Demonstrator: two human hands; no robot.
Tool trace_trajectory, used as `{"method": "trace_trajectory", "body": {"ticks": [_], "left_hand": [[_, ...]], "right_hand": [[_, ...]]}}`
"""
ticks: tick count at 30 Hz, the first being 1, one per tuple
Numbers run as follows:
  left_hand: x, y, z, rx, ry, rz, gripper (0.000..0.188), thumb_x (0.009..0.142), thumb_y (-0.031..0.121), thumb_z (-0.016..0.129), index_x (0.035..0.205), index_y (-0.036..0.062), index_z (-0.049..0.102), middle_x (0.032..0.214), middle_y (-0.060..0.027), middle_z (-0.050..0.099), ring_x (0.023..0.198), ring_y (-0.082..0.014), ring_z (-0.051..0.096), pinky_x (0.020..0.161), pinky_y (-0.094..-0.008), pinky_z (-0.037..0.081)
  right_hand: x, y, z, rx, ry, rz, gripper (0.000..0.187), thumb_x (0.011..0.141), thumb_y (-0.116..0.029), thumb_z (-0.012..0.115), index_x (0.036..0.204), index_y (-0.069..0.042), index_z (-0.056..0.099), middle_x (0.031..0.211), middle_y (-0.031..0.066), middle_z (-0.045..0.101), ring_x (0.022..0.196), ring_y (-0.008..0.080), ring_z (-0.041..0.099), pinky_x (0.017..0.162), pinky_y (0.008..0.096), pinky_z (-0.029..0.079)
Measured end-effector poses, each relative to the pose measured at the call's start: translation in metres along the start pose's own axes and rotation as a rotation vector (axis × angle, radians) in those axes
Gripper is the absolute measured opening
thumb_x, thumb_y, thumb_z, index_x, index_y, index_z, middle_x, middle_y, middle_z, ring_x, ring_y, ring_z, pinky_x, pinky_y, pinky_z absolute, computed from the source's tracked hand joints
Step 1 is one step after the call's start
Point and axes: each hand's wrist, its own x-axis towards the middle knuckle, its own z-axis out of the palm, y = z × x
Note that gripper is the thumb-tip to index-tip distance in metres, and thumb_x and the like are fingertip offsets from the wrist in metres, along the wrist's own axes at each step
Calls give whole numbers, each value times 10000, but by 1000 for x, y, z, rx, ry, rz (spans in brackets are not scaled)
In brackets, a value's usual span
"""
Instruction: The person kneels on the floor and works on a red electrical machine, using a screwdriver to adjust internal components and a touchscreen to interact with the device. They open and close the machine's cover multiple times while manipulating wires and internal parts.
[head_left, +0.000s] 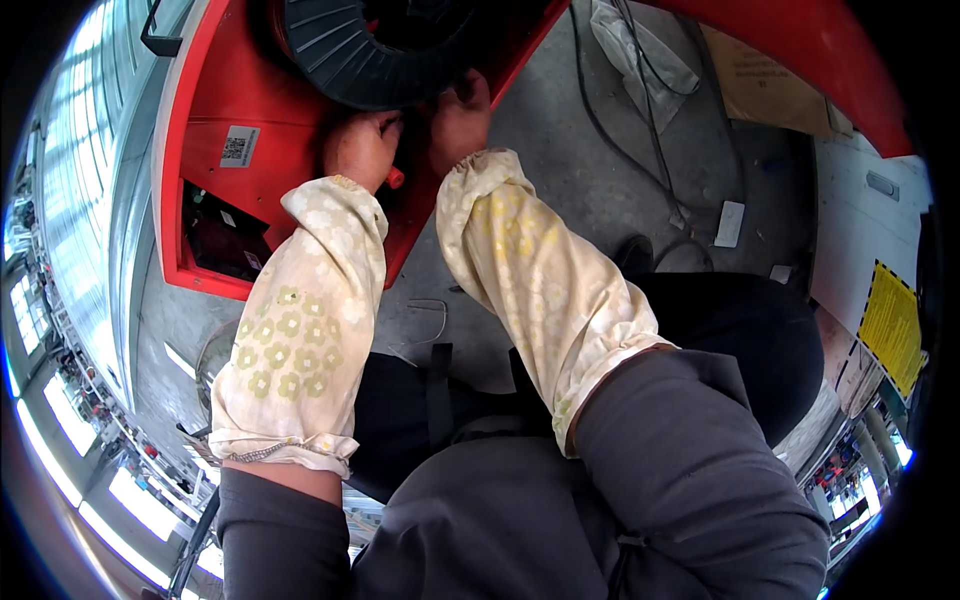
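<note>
A black ribbed plastic spool sits inside an open red metal cabinet at the top of the view. Just below the spool's near rim is my left hand, its fingers curled. Whatever they hold is hidden. My right hand is to the right of it, close to the spool's lower right edge. Its thumb and fingers are bent together in a pinch, and I cannot make out what is between them. A small red knob sticks out beside my left hand.
In the cabinet's lower left is a dark opening, with a printed label above it. Black cables and a clear plastic bag lie on the grey floor to the right. Farther right are brown cardboard and a white panel.
</note>
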Motion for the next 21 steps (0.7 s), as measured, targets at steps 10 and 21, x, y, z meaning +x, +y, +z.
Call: {"method": "trace_trajectory", "body": {"ticks": [10,21], "left_hand": [[0,0,-10,108,-41,23,276,929,270,671,1145,127,765,1032,-152,748,935,-347,717,835,-421,559],[2,0,-7,67,-54,22,270,920,250,680,1148,134,767,1030,-140,753,924,-331,723,831,-405,562]], "right_hand": [[-3,2,5,40,15,14,329,1006,-64,600,1326,-46,527,1223,88,664,1006,189,659,831,320,564],[0,1,4,8,21,6,309,1007,-48,589,1310,-38,529,1217,98,667,998,198,669,826,323,577]]}}
